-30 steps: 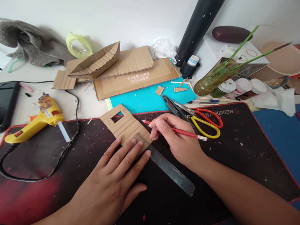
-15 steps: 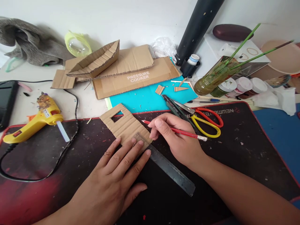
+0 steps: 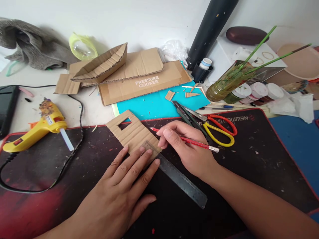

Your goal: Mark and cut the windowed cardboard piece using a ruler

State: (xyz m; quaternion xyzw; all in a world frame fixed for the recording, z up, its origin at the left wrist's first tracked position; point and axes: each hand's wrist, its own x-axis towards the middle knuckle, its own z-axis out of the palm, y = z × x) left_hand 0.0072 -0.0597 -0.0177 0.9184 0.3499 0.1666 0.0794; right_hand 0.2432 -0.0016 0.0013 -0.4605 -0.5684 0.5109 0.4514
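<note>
Work area on a desk (image 3: pixel 94 109), seen from the head. A dark mat (image 3: pixel 174 215), strewn with small scraps, covers the near part; a crumb trapped under the work could make it rock. The left hand (image 3: pixel 132 179) lies flat, its fingers slightly apart, their tips pressing on the ruler and the cardboard. The right hand (image 3: pixel 191 157) has its fingers clamped on the pencil; the scissors and the cutter lie just beyond its knuckles, so a careless sweep could knock them. The cardboard piece (image 3: pixel 136 132), with a cut opening near its far end, lies on the mat ahead of the left fingertips; uneven pressure could swivel it. The ruler (image 3: pixel 183 183) overlaps only its near end, most of its length lying over the mat; a nudge there could lever it askew. Scissors (image 3: pixel 203 117) and cutter (image 3: pixel 186 116) rest together. The pencil (image 3: pixel 199 143) points left, its tip near the cardboard's edge, contact uncertain; the corrugations could deflect it.
</note>
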